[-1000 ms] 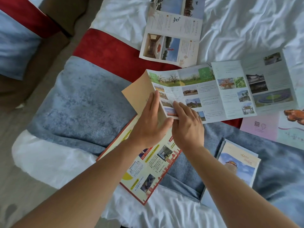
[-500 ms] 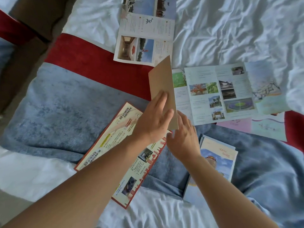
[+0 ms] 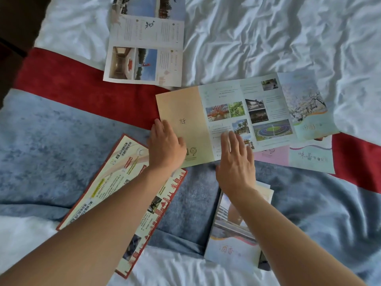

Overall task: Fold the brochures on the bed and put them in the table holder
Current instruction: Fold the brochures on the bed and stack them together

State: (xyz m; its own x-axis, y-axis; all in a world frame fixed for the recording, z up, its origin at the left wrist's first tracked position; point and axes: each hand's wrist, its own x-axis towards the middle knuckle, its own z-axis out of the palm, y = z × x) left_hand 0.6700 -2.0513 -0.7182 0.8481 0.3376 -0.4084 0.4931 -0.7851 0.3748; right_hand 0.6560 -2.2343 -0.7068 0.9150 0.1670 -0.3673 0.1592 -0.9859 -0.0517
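Brochure [image 3: 243, 118] lies on the bed [image 3: 268, 38], long axis running rightward from its folded tan panel, where the flat left hand [image 3: 166, 146] presses; the open right hand [image 3: 235, 162], holding nothing, rests nearer the unfolded panels.

One head-worn camera looks steeply down, close over the bed [image 3: 268, 38].

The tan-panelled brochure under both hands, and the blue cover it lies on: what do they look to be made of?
Tan-panelled brochure: thin printed paper, probably light coated stock; it lies flat with sharp fold lines between panels. Blue cover: soft napped fabric, likely velvet or plush; mottled sheen and loose folds. Left hand and right hand rest on the brochure.
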